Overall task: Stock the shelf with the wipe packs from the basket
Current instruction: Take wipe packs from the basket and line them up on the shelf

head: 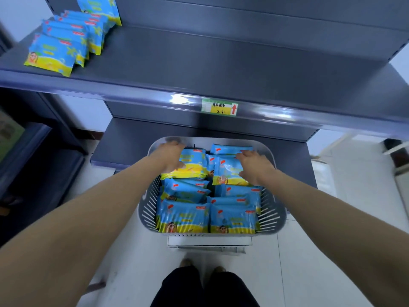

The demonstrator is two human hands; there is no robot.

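A grey slatted basket (146, 202) stands below the shelf, filled with several blue and yellow wipe packs (183, 214). My left hand (171, 155) reaches into its far left part and grips a wipe pack (190, 166) by its left edge. My right hand (254, 166) is closed on another wipe pack (228, 173) in the far right part. On the grey shelf (199, 63) above, a row of the same wipe packs (64, 44) stands at the far left.
A price label (219, 106) with a red arrow sits on the shelf's front edge. A lower shelf board (124, 142) runs behind the basket. Dark furniture stands at the left, a white unit at the right. My feet are on the pale tiled floor.
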